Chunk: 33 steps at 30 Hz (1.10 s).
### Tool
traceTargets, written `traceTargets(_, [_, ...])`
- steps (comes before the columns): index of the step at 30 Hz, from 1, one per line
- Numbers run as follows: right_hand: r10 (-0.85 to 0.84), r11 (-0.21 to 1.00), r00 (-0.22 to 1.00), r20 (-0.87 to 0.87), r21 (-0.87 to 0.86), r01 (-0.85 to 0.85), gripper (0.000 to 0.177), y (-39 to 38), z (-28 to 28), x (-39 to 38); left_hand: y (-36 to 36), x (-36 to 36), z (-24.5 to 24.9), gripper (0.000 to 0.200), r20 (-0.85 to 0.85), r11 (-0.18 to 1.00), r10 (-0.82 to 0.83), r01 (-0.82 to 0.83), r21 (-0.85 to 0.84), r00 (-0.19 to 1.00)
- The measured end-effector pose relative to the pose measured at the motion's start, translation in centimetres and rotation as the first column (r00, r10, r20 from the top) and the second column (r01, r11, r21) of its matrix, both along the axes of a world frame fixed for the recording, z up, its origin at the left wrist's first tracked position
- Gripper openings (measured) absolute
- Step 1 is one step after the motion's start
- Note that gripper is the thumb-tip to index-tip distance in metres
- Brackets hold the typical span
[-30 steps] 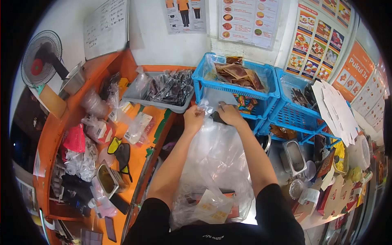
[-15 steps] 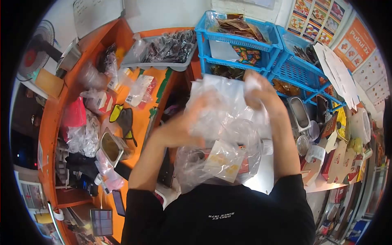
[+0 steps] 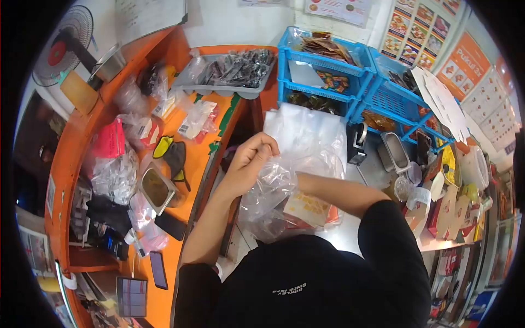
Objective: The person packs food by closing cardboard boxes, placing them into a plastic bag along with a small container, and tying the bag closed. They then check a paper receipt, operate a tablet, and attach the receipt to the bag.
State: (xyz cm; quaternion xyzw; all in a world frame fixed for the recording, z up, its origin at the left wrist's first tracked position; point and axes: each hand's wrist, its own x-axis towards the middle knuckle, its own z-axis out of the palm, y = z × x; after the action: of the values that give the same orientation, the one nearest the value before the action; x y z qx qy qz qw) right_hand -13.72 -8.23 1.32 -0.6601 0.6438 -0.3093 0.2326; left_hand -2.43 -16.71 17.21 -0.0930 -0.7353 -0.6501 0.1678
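My left hand (image 3: pixel 255 158) is closed, its fingers pinching the upper edge of a clear plastic bag (image 3: pixel 268 188). My right forearm reaches across from the right, and my right hand (image 3: pixel 304 185) goes in among the crinkled plastic, which hides its fingers. A white and yellow printed packet (image 3: pixel 307 209) shows through the bag in front of my chest, with something red beside it. Just beyond the bag lies a stack of flat clear plastic bags (image 3: pixel 306 123) on the metal counter.
Blue stacked baskets (image 3: pixel 322 60) of sachets stand at the back. A black tape dispenser (image 3: pixel 357 143) and a metal container (image 3: pixel 395 152) are right of the stack. On the left, an orange counter (image 3: pixel 188 158) carries another metal container (image 3: pixel 158 191), a phone (image 3: pixel 158 270) and plastic packs.
My left hand has moved from the flat stack to the bag's edge and closed there. My right hand has come down from the stack's far right corner into the plastic.
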Motion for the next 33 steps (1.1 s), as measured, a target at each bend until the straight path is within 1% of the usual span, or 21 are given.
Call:
traceTargets(3, [0.18,0.953,0.983,-0.037,0.253,-0.165,0.048,0.4,2.5,-1.1,1.2,0.3,0.7,0.015,-0.047,0.964,-0.193,0.198,0.178,0.98])
traceTargets(6, [0.45,0.667,0.892,0.032,0.652,-0.36,0.052,2.7,9.4,-1.3,-0.4,1.2,2.4,0.031,0.022,0.92,0.051,-0.039,-0.391,0.998])
traceTargets(7, [0.438,0.637,0.896,0.076,0.676,-0.369,0.054,4.6,11.9,-1.3,-0.9,1.2,3.1,0.027,0.046,0.921,0.09,-0.065,-0.385,0.995])
traceTargets(9, [0.09,0.849,0.99,0.111,0.511,-0.135,0.066,9.7,15.0,-0.6,-3.1,1.0,3.5,0.02,0.025,0.946,0.132,-0.118,-0.301,0.991])
traceTargets(11, [0.026,0.889,0.806,-0.591,0.383,0.251,0.075,15.0,15.8,-0.6,-7.2,1.1,2.1,0.017,-0.025,0.968,0.122,-0.125,-0.218,0.992])
traceTargets(13, [0.165,0.571,0.707,-0.688,0.651,0.5,0.08,17.8,22.1,0.9,-10.3,1.1,1.4,0.02,0.13,0.995,-0.101,0.1,0.011,0.986])
traceTargets(14, [0.163,0.591,0.705,-0.69,0.641,0.49,0.073,19.6,23.4,1.2,-9.2,0.9,1.9,0.02,0.126,0.993,-0.117,0.117,0.012,0.985])
traceTargets(16, [0.154,0.607,0.703,-0.694,0.628,0.487,0.066,23.1,24.5,2.0,-6.0,1.2,4.3,0.022,0.054,0.853,-0.33,0.322,-0.41,0.942])
traceTargets(18, [0.258,0.767,0.398,-0.88,0.437,0.469,0.037,25.3,25.0,3.1,-4.3,1.6,6.0,0.021,0.127,0.814,-0.292,0.316,-0.487,0.948])
traceTargets(19, [0.255,0.762,0.401,-0.88,0.438,0.477,0.037,25.2,25.9,3.3,-3.9,1.6,6.7,0.021,0.193,0.769,-0.235,0.304,-0.562,0.953])
traceTargets(20, [0.105,0.831,0.459,-0.882,0.332,0.447,0.027,24.9,27.3,3.4,-4.6,1.7,7.3,0.02,0.162,0.618,-0.126,0.205,-0.759,0.979])
traceTargets(21, [-0.04,0.881,0.515,-0.856,0.213,0.422,0.021,24.7,28.7,3.7,-4.5,1.6,8.4,0.02,0.161,0.618,-0.133,0.209,-0.758,0.978])
traceTargets(22, [-0.042,0.879,0.514,-0.856,0.214,0.427,0.021,24.7,30.3,4.2,-4.3,1.6,9.6,0.02,-0.105,0.566,-0.132,-0.012,-0.825,0.986])
traceTargets(23, [-0.222,0.915,0.337,-0.915,-0.076,0.397,0.018,24.7,31.9,4.8,-4.1,1.7,10.4,0.022,-0.361,0.513,-0.146,-0.242,-0.824,0.921])
traceTargets(24, [-0.414,0.884,0.166,-0.895,-0.352,0.306,0.016,24.6,32.7,5.1,-3.5,1.9,10.8,0.021,-0.452,0.544,-0.172,-0.298,-0.784,0.875])
traceTargets(25, [-0.414,0.884,0.166,-0.895,-0.352,0.306,0.016,24.3,32.2,5.2,-2.7,1.7,10.6,0.021,-0.452,0.544,-0.172,-0.299,-0.784,0.875])
traceTargets(26, [-0.637,0.769,0.498,-0.589,-0.44,0.463,0.025,23.7,30.9,5.3,-1.6,1.5,10.2,0.02,-0.536,0.608,-0.242,-0.304,-0.733,0.809])
traceTargets(27, [-0.736,0.646,0.665,-0.122,-0.417,0.639,0.034,23.1,29.2,5.2,-0.4,1.3,9.8,0.019,-0.614,0.67,-0.302,-0.295,-0.681,0.73])
traceTargets(28, [-0.572,0.706,0.788,0.226,-0.353,0.614,0.052,22.2,26.5,4.2,1.0,0.8,9.8,0.013,-0.639,0.642,-0.31,-0.341,-0.687,0.704])
traceTargets(30, [-0.383,0.848,0.848,0.366,-0.225,0.48,0.063,18.7,24.1,4.7,3.6,0.1,10.0,0.008,-0.66,0.611,-0.324,-0.383,-0.693,0.677])
traceTargets(33, [-0.129,0.938,0.836,0.533,-0.207,0.277,0.049,15.3,23.2,5.7,3.4,-0.3,11.0,0.03,-0.601,0.676,-0.267,-0.298,-0.674,0.754])
